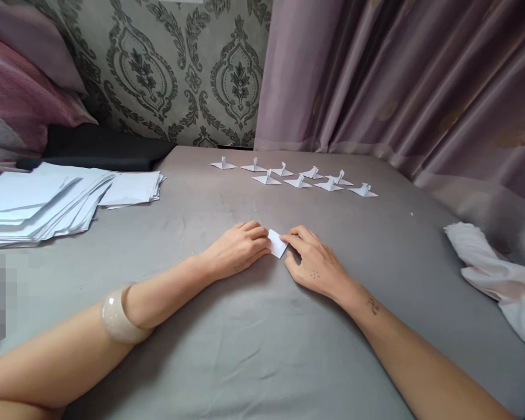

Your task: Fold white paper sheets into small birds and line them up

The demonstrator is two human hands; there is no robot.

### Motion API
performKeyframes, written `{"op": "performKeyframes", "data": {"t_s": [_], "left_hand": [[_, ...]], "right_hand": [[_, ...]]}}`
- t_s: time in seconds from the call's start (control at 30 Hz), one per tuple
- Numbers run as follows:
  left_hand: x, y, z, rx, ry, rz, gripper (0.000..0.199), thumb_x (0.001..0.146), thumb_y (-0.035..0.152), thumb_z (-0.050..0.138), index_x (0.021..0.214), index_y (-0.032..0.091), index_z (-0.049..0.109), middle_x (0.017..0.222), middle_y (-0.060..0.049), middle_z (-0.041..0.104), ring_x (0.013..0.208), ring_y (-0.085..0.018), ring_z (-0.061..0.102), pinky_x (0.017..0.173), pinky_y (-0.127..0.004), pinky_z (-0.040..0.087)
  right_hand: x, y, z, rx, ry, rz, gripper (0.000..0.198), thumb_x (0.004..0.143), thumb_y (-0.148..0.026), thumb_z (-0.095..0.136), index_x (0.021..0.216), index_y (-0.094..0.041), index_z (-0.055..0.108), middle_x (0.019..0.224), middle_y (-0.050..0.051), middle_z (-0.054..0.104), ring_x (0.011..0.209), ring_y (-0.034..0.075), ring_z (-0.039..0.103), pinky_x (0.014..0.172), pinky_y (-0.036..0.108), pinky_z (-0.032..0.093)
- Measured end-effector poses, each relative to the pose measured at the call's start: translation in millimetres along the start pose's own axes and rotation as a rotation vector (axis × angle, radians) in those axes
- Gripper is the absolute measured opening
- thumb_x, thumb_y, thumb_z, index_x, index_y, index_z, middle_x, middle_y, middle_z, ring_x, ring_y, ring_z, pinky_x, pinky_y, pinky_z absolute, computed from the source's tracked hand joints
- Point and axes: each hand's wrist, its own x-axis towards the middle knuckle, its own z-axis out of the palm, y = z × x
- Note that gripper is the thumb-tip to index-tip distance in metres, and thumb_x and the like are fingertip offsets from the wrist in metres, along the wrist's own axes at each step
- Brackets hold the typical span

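A small folded piece of white paper (278, 245) lies on the grey cloth, between my two hands. My left hand (240, 249) is closed at its left side, the fingers bent together and pressing its edge down. From the right, my right hand (314, 259) has its fingertips on the upper right edge, with the thumb curled just below. Farther back stand several small white origami birds (301, 181), set out in two slanting rows with their flat wings spread.
A grey sheet (254, 361) covers the surface. Stacks of white paper (39, 204) lie at the left, before a folded black cloth (109, 146). White crumpled fabric (499, 274) rests at the right. Purple curtains (376, 76) hang behind, beside a patterned wall (192, 70).
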Motion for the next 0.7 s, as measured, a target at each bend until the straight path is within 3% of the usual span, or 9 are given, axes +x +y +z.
{"op": "performKeyframes", "data": {"t_s": [0.2,0.37,0.5,0.7], "left_hand": [[1.1,5.2,-4.8,0.012,-0.036,0.058,0.031,0.099,0.022,0.031,0.098,0.015,0.062,0.098,-0.013,0.065,0.096,-0.021,0.057,0.086,-0.036,0.047],[1.5,5.6,-5.3,-0.033,0.002,-0.011,0.034,0.100,0.025,0.030,0.098,0.014,0.061,0.096,-0.013,0.066,0.096,-0.022,0.057,0.085,-0.036,0.049],[1.6,5.0,-4.1,-0.028,0.009,-0.082,0.033,0.098,0.037,0.039,0.100,0.014,0.063,0.102,-0.012,0.066,0.101,-0.023,0.056,0.084,-0.035,0.049],[-5.0,14.0,0.9,-0.145,0.101,-0.249,0.029,0.097,0.027,0.038,0.093,0.018,0.065,0.103,-0.009,0.064,0.096,-0.020,0.054,0.083,-0.034,0.048]], "right_hand": [[0.9,0.7,0.9,-0.006,0.006,-0.020,0.035,0.082,-0.018,0.046,0.113,-0.025,0.060,0.111,0.006,0.059,0.096,0.019,0.057,0.065,0.028,0.041],[3.8,2.1,5.7,-0.052,0.057,-0.014,0.028,0.087,-0.022,0.047,0.108,-0.027,0.065,0.105,0.005,0.061,0.088,0.018,0.058,0.057,0.028,0.036],[5.1,2.9,5.8,-0.076,0.059,-0.053,0.025,0.093,-0.026,0.045,0.103,-0.028,0.067,0.100,0.004,0.061,0.085,0.016,0.058,0.055,0.027,0.034],[-1.6,-5.1,1.0,-0.009,0.041,-0.067,0.027,0.096,-0.029,0.041,0.096,-0.024,0.067,0.101,0.005,0.062,0.088,0.017,0.058,0.062,0.028,0.040]]}}
